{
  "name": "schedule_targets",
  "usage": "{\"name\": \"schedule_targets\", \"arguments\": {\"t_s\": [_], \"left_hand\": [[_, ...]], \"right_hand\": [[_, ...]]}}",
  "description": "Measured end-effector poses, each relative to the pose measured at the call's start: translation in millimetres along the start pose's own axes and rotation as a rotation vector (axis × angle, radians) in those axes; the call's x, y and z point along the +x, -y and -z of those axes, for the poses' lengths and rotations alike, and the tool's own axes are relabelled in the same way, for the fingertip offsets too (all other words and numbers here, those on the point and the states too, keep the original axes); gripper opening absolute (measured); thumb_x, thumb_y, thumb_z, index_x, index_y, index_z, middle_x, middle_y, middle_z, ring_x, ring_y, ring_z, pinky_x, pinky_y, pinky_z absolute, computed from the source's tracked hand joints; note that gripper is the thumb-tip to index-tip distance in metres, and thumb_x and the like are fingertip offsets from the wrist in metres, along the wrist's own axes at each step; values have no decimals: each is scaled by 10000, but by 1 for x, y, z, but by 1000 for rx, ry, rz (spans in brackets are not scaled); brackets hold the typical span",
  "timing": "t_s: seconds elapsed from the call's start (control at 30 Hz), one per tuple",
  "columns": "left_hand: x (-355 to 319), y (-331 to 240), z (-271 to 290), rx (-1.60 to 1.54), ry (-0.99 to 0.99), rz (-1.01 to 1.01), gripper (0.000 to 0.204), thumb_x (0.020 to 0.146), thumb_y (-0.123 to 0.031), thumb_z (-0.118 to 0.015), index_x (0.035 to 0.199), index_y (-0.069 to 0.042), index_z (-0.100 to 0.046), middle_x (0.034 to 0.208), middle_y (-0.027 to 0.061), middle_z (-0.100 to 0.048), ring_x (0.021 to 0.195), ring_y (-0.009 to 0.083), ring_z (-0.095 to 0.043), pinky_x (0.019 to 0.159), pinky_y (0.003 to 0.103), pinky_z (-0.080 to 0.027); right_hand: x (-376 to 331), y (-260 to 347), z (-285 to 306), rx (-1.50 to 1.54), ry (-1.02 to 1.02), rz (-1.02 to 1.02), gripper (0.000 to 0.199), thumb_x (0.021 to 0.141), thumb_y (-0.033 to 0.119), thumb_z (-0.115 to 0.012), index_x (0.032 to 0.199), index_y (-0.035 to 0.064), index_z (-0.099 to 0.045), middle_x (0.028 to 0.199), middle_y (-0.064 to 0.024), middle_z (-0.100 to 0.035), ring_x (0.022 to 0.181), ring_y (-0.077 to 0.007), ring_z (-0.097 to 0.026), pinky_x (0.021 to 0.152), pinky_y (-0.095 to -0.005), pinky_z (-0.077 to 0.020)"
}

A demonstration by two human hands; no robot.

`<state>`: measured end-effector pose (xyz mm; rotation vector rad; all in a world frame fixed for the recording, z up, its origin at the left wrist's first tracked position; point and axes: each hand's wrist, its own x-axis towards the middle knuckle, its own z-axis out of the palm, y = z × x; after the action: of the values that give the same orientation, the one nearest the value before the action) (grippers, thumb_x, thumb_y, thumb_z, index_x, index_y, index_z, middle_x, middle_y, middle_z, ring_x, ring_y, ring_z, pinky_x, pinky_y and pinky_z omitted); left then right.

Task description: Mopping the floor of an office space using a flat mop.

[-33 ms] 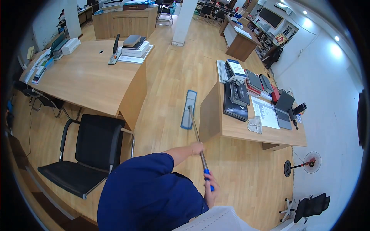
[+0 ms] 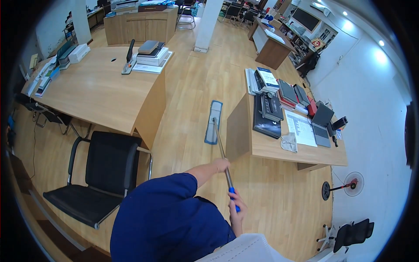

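Observation:
A flat mop (image 2: 211, 133) with a grey, blue-edged head lies on the wooden floor in the aisle between two desks. Its metal pole slants back toward me and ends in a blue grip. My left hand (image 2: 221, 165) is wrapped round the pole partway down, the blue-sleeved arm reaching across from the left. Lower and closer to me, my right hand (image 2: 237, 206) holds the blue grip. The mop head is close to the side panel of the right desk (image 2: 238, 131).
On the left stand a large desk (image 2: 104, 96) and a black chair (image 2: 111, 161). Books, a laptop (image 2: 322, 124) and a cloth (image 2: 289, 142) lie on the right desk. A white pillar (image 2: 207, 26) rises ahead. By the right wall are a fan (image 2: 353, 184) and an office chair (image 2: 353, 236).
The mop head has slid slightly forward, away from me. Both hands have shifted a little forward and left with the pole.

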<state>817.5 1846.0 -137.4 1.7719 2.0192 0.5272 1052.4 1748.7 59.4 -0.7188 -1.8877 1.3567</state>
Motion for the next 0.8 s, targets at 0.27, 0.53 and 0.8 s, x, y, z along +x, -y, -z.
{"name": "schedule_targets", "arguments": {"t_s": [0.27,0.53,0.8], "left_hand": [[44,135,72,-101,-159,67,51,772,-163,-582,811,-144,-607,915,119,-596,869,332,-628,697,443,-503],[14,164,106,-167,-292,58,28,769,-137,-575,782,-112,-577,900,136,-591,868,345,-610,722,443,-489],[-88,115,119,-236,-359,77,65,749,-170,-599,745,-108,-582,844,132,-591,819,347,-602,672,455,-478]], "right_hand": [[134,-26,-95,-18,164,186,156,815,59,-614,677,-7,-582,881,-136,-683,1031,-320,-622,1037,-462,-381],[162,5,-124,17,321,163,212,840,80,-593,645,-1,-575,831,-117,-668,958,-252,-625,1054,-462,-359],[96,70,-121,-85,407,220,159,839,103,-618,739,-19,-637,819,-109,-685,931,-309,-664,948,-393,-475]]}}
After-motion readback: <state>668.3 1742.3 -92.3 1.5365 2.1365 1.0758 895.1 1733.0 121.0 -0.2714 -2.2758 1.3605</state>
